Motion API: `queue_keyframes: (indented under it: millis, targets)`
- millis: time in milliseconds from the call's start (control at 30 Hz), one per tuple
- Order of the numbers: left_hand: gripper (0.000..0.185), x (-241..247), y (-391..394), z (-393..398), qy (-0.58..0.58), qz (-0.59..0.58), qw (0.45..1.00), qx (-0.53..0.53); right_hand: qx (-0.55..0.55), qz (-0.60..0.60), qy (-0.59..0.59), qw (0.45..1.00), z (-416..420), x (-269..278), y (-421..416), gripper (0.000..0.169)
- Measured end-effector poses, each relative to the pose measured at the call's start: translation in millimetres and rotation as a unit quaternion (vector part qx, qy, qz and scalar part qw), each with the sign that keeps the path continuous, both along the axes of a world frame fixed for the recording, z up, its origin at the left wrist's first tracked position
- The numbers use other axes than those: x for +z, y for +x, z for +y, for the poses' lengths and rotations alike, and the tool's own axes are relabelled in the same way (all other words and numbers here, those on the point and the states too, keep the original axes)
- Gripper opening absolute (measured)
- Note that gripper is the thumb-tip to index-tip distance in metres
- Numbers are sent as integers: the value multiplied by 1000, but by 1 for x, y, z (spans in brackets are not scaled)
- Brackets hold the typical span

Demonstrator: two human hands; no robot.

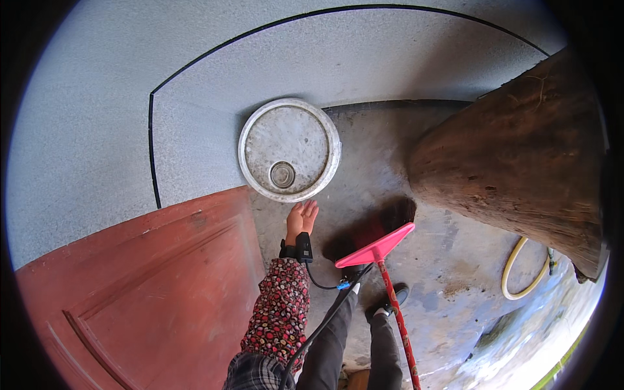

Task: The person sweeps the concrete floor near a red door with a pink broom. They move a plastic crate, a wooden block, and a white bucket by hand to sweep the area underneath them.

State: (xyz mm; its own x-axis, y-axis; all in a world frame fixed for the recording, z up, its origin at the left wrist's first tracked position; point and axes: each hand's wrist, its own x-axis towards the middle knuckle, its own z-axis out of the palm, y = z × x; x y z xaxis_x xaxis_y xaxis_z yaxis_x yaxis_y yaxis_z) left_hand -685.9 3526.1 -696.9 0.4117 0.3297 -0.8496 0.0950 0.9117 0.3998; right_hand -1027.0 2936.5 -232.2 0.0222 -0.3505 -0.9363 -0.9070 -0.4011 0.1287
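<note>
My left hand (301, 219) reaches forward, palm up and fingers apart, just below the near rim of a round lidded bucket (290, 150). Nothing is in it. A black strap with a small device circles that wrist, and a cable runs back from it. My right hand is out of view. A broom (375, 248) with a pink plastic head and a red patterned handle stands out from the bottom edge, its dark bristles hanging over the concrete floor. The grip end of the handle is hidden below the picture.
A red panelled door (185, 292) lies at the left, beside the grey speckled wall (195, 141). A thick wooden trunk or post (512, 165) fills the right. A yellowish hose (507, 278) is looped on the concrete floor (438, 312) near it.
</note>
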Motion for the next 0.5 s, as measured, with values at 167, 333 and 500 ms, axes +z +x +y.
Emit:
queue_keyframes:
  millis: [167, 333, 500]
  targets:
    - [23, -21, 18, 13, -2, -44, 999, 19, 80, -15, 5, 997, 28, -13, 32, 22]
    - [25, -12, 16, 18, 3, -24, 999, 49, 119, -20, 10, 993, 40, -7, 42, 21]
    - [15, 43, 4, -2, -22, -75, 994, 75, 148, -37, 14, 988, 47, 14, 39, 21]
